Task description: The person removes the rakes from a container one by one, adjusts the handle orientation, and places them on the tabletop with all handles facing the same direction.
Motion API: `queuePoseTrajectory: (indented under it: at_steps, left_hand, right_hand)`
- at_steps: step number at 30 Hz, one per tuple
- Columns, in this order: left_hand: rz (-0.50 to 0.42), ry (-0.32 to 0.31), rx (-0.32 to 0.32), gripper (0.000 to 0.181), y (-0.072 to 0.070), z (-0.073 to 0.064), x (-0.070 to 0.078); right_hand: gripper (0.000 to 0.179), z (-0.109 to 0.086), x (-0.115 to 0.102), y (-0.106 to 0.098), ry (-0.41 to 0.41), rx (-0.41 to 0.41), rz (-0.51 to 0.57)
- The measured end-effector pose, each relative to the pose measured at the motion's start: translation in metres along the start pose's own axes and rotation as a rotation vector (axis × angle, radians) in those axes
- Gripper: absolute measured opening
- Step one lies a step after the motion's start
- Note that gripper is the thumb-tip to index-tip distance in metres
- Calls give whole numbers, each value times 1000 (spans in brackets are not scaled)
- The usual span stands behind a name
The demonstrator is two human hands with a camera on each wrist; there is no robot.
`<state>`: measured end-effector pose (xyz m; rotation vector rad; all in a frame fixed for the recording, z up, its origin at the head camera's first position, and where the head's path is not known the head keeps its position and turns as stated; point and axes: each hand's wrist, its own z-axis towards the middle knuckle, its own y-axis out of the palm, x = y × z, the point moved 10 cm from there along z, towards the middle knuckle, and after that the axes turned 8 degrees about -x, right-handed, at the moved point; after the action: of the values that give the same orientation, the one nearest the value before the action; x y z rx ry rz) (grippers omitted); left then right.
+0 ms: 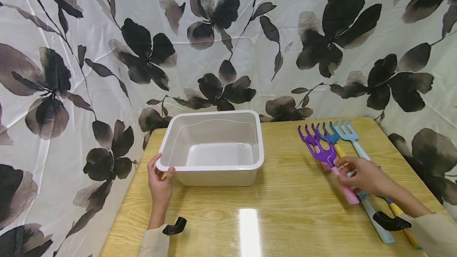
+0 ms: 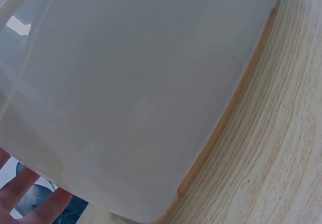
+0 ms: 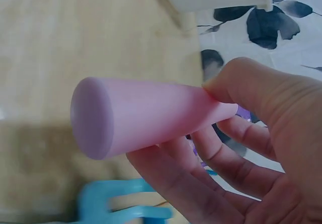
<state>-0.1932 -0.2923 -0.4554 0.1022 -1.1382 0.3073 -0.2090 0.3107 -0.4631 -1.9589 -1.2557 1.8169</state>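
A white plastic tub (image 1: 217, 177) stands on the wooden table. My left hand (image 1: 160, 187) grips its near left corner, thumb at the front and fingers along the left side. In the left wrist view the tub's wall (image 2: 136, 93) fills most of the picture. My right hand (image 1: 367, 175) holds a purple garden hand fork (image 1: 325, 155) by its pink handle (image 3: 156, 113), tines pointing away. The fork overlaps a second purple fork (image 1: 309, 137) in the head view. A blue fork (image 1: 333, 137) with a yellow handle and a light blue fork (image 1: 348, 133) lie just beyond.
More tool handles lie under and beside my right forearm, among them a light blue handle (image 1: 378, 223) and a yellow handle (image 1: 396, 209). The wooden table (image 1: 285, 217) reaches back to a floral cloth (image 1: 271, 62) hanging behind it.
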Motion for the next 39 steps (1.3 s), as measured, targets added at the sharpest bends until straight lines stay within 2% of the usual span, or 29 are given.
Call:
queuePoseTrajectory:
  at_steps: [4,6,12,14,19,22,27,34,39]
  left_hand:
    - [-10,-27,14,63,-2,-5,-5]
    - [-21,-21,14,62,-2,-7,-3]
    - [-31,16,17,58,3,-12,26]
    - [-29,24,21,58,2,-13,24]
    - [-36,36,24,60,-3,-14,4]
    - [-47,43,24,59,-1,-14,4]
    - [-29,61,28,60,1,-17,9]
    - [-11,58,26,59,4,-21,8]
    - [-31,74,22,60,7,-25,8]
  right_hand:
    - [39,-13,17,15,42,-9,35]
    - [39,-19,25,20,65,-14,42]
    - [42,-32,40,35,113,-40,90]
    - [42,-35,43,38,113,-36,65]
    - [34,-39,44,39,92,-12,-56]
    - [31,-42,46,41,89,-16,-67]
    - [33,-44,55,48,117,-59,5]
    - [32,-47,64,54,166,-47,-48]
    - [31,-50,69,58,178,-64,-26]
